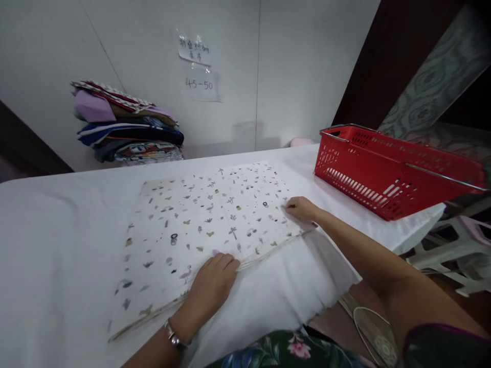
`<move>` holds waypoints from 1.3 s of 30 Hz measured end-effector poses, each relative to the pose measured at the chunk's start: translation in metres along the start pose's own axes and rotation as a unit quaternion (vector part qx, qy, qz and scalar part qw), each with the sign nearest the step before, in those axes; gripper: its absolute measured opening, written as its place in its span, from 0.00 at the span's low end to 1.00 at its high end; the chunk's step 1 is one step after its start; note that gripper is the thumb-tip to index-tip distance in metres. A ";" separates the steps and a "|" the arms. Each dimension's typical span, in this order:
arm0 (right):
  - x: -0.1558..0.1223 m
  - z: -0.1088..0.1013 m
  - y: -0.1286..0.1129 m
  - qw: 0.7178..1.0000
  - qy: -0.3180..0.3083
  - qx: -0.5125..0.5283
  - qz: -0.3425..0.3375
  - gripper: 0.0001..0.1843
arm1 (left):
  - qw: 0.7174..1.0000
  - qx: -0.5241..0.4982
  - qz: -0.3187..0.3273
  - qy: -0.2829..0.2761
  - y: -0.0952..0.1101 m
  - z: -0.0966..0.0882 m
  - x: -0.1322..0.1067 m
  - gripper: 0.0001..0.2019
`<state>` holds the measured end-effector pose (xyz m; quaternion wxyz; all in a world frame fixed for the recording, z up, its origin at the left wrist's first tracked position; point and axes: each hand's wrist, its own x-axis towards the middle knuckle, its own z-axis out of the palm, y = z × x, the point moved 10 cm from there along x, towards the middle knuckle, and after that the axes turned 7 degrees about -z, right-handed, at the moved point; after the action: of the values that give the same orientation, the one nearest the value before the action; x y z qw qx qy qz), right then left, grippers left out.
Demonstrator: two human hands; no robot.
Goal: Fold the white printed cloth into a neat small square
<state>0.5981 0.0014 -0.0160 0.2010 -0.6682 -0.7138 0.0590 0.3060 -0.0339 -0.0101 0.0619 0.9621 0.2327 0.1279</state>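
Note:
A folded white cloth [215, 214] with small flamingos, palm trees and leaves printed on it lies flat on the table, its layers showing along the near edge. My left hand [217, 276] rests palm down on that near edge, fingers extended over the cloth; a metal bracelet [172, 333] is on the wrist. At the cloth's right side, my right hand [302, 208] is closed, its bent fingers pinching at the fabric; the fingertips are partly hidden.
A white sheet [46, 245] covers the table. A pile of folded fabrics [130, 125] stands at the back left by the wall, below handwritten paper signs [201, 84]. To the right sits a red plastic basket [356, 176] with metal handles, near a white stool [456, 240].

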 end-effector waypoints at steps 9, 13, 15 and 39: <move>-0.011 -0.017 0.023 0.996 0.088 -0.016 0.032 0.07 | 1.000 0.001 0.005 0.012 -0.002 0.000 -0.003 0.09; -0.034 -0.027 0.008 0.994 0.102 0.012 0.037 0.08 | 1.000 -0.012 0.006 0.012 -0.003 0.001 -0.003 0.09; -0.050 -0.025 -0.001 0.995 0.079 0.053 0.024 0.07 | 1.000 -0.021 0.006 0.008 -0.004 0.003 -0.002 0.09; -0.089 -0.026 -0.054 0.989 0.084 -0.026 -0.115 0.12 | 0.999 -0.026 0.008 0.025 -0.004 -0.001 -0.002 0.09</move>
<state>0.5593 -0.0954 0.0085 0.2480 -0.5891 -0.7681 -0.0392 0.3026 -0.0308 -0.0101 0.0804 0.9584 0.2233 0.1585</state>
